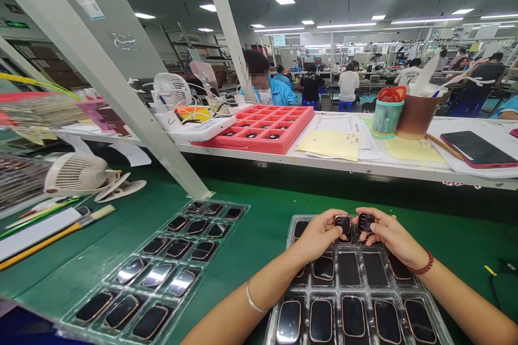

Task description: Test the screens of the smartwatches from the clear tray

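Observation:
My left hand pinches a smartwatch face with a dark screen and a gold-coloured rim. Beside it, my right hand holds a second smartwatch face, its screen showing small light marks. Both are raised over the far rows of a clear plastic tray. Several more watch faces lie in that tray, such as one watch face in the near row. Two pockets in the middle row hold no watch face. My forearms and hands hide part of the tray.
Left on the green bench stands another clear tray of watch faces. A white fan and a brush lie farther left. The shelf ahead carries a red foam tray, papers, cups and a phone. A slanted post crosses the left side.

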Action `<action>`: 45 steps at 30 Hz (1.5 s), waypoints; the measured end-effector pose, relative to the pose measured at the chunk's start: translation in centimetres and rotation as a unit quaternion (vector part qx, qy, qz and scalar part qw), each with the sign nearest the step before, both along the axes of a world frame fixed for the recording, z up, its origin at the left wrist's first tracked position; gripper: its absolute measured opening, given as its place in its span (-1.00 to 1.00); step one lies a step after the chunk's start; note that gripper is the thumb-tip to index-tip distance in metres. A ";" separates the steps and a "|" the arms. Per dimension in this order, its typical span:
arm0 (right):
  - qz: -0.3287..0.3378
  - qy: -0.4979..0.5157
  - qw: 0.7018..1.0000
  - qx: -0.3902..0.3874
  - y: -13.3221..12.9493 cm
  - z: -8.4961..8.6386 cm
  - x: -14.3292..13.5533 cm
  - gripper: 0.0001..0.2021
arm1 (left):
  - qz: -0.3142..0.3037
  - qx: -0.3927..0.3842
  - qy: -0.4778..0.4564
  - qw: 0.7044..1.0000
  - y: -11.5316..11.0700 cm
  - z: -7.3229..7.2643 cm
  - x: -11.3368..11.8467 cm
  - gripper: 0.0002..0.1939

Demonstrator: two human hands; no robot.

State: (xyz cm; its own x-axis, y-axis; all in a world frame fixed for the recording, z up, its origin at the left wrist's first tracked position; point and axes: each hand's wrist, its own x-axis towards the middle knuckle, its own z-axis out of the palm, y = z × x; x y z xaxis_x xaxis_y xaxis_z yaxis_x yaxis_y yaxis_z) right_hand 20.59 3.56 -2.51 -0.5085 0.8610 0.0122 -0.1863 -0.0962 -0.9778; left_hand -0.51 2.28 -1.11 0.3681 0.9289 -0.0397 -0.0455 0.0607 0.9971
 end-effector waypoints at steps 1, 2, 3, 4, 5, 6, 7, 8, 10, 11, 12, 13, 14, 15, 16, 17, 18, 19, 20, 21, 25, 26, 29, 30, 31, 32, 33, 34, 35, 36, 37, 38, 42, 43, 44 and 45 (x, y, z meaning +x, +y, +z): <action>0.000 0.000 1.000 0.009 0.0 0.0 0.0 -0.62 | 0.002 0.003 0.005 1.000 0.0 0.0 0.0 -0.70; -0.001 -0.001 1.000 0.016 0.0 0.0 0.1 -0.65 | 0.005 0.005 0.013 1.000 0.0 0.1 -0.1 -0.72; -0.004 -0.002 1.000 0.023 0.0 0.0 0.1 -0.69 | 0.010 0.006 0.021 1.000 -0.1 0.1 -0.1 -0.73; -0.008 -0.006 1.000 0.028 0.1 0.0 0.2 -0.71 | 0.015 0.008 0.028 0.999 -0.1 0.1 -0.1 -0.74; -0.011 -0.011 0.999 0.032 0.0 0.0 0.2 -0.73 | 0.019 0.009 0.032 0.999 -0.1 0.1 -0.2 -0.75; -0.013 -0.018 0.999 0.036 0.0 0.0 0.2 -0.73 | 0.020 0.010 0.031 0.999 -0.1 0.1 -0.2 -0.75; -0.013 -0.026 0.999 0.040 0.0 0.1 0.1 -0.74 | 0.019 0.009 0.026 0.999 -0.2 0.1 -0.2 -0.75; -0.012 -0.037 0.998 0.047 -0.1 0.1 0.1 -0.73 | 0.016 0.007 0.017 1.000 -0.2 0.1 -0.1 -0.75; -0.008 -0.067 0.995 0.069 -0.2 0.2 -0.1 -0.70 | 0.008 0.001 -0.006 1.000 -0.3 0.2 -0.1 -0.71; -0.007 -0.083 0.993 0.079 -0.3 0.2 -0.2 -0.68 | 0.007 0.000 -0.015 1.000 -0.3 0.2 0.0 -0.69; -0.006 -0.096 0.991 0.088 -0.4 0.3 -0.3 -0.68 | 0.007 0.000 -0.022 1.000 -0.3 0.2 0.0 -0.69; -0.006 -0.106 0.990 0.094 -0.4 0.2 -0.4 -0.69 | 0.007 0.001 -0.024 1.000 -0.3 0.2 0.0 -0.70; -0.004 -0.114 0.989 0.097 -0.4 0.2 -0.4 -0.71 | 0.008 0.002 -0.024 1.000 -0.3 0.1 0.0 -0.72; -0.003 -0.119 0.988 0.098 -0.5 0.1 -0.5 -0.72 | 0.009 0.004 -0.021 1.000 -0.3 0.1 0.0 -0.74; -0.001 -0.123 0.987 0.100 -0.5 0.1 -0.5 -0.72 | 0.009 0.005 -0.017 1.000 -0.2 0.0 0.0 -0.75; 0.002 -0.126 0.987 0.102 -0.4 0.0 -0.4 -0.72 | 0.009 0.006 -0.014 1.000 -0.2 -0.1 0.0 -0.75; 0.003 -0.129 0.986 0.104 -0.4 -0.1 -0.4 -0.72 | 0.010 0.008 -0.011 1.000 -0.2 -0.2 0.0 -0.74; 0.005 -0.132 0.986 0.105 -0.4 -0.1 -0.4 -0.72 | 0.010 0.009 -0.010 1.000 -0.2 -0.3 0.0 -0.74; 0.006 -0.134 0.985 0.106 -0.4 -0.2 -0.3 -0.72 | 0.010 0.010 -0.010 1.000 -0.2 -0.4 0.0 -0.73; 0.007 -0.135 0.985 0.107 -0.4 -0.2 -0.3 -0.72 | 0.010 0.011 -0.011 1.000 -0.2 -0.4 0.0 -0.73; 0.006 -0.135 0.985 0.106 -0.4 -0.2 -0.3 -0.72 | 0.007 0.012 -0.003 1.000 -0.1 -0.7 -0.1 -0.73; 0.006 -0.135 0.985 0.105 -0.4 -0.1 -0.3 -0.72 | 0.006 0.012 -0.001 1.000 -0.1 -0.8 -0.1 -0.73; 0.006 -0.136 0.985 0.104 -0.4 -0.1 -0.4 -0.73 | 0.005 0.015 0.001 1.000 -0.1 -0.9 -0.1 -0.73; 0.007 -0.136 0.985 0.106 -0.5 -0.1 -0.4 -0.74 | 0.006 0.021 0.004 1.000 -0.2 -0.9 0.0 -0.74; 0.007 -0.135 0.985 0.109 -0.5 -0.1 -0.4 -0.74 | 0.009 0.030 0.010 0.999 -0.3 -0.8 0.0 -0.75; 0.007 -0.134 0.985 0.112 -0.5 -0.1 -0.3 -0.74 | 0.013 0.042 0.021 0.999 -0.4 -0.8 0.0 -0.76; 0.008 -0.132 0.984 0.116 -0.5 -0.1 -0.3 -0.74 | 0.018 0.058 0.037 0.998 -0.5 -0.7 0.0 -0.77; 0.008 -0.131 0.984 0.119 -0.5 -0.1 -0.3 -0.74 | 0.023 0.074 0.054 0.996 -0.7 -0.7 0.0 -0.77; 0.010 -0.129 0.984 0.123 -0.5 -0.1 -0.3 -0.75 | 0.027 0.090 0.072 0.993 -0.8 -0.6 0.1 -0.78; 0.012 -0.126 0.984 0.127 -0.5 -0.1 -0.3 -0.75 | 0.030 0.103 0.086 0.990 -0.9 -0.5 0.1 -0.77; 0.013 -0.123 0.984 0.130 -0.6 -0.1 -0.3 -0.75 | 0.031 0.113 0.098 0.988 -1.0 -0.5 0.1 -0.77; 0.014 -0.120 0.984 0.132 -0.6 -0.1 -0.3 -0.75 | 0.030 0.120 0.104 0.987 -1.0 -0.5 0.1 -0.76; 0.011 -0.120 0.983 0.137 -0.6 -0.2 -0.3 -0.75 | 0.019 0.125 0.110 0.986 -1.0 -0.7 0.0 -0.76; 0.011 -0.122 0.983 0.136 -0.6 -0.2 -0.3 -0.75 | 0.014 0.123 0.108 0.986 -1.0 -0.8 0.0 -0.76; 0.011 -0.125 0.983 0.136 -0.7 -0.2 -0.3 -0.75 | 0.010 0.119 0.104 0.987 -0.9 -0.8 0.0 -0.76; 0.013 -0.127 0.983 0.135 -0.7 -0.2 -0.3 -0.75 | 0.006 0.114 0.097 0.989 -0.9 -0.9 0.0 -0.76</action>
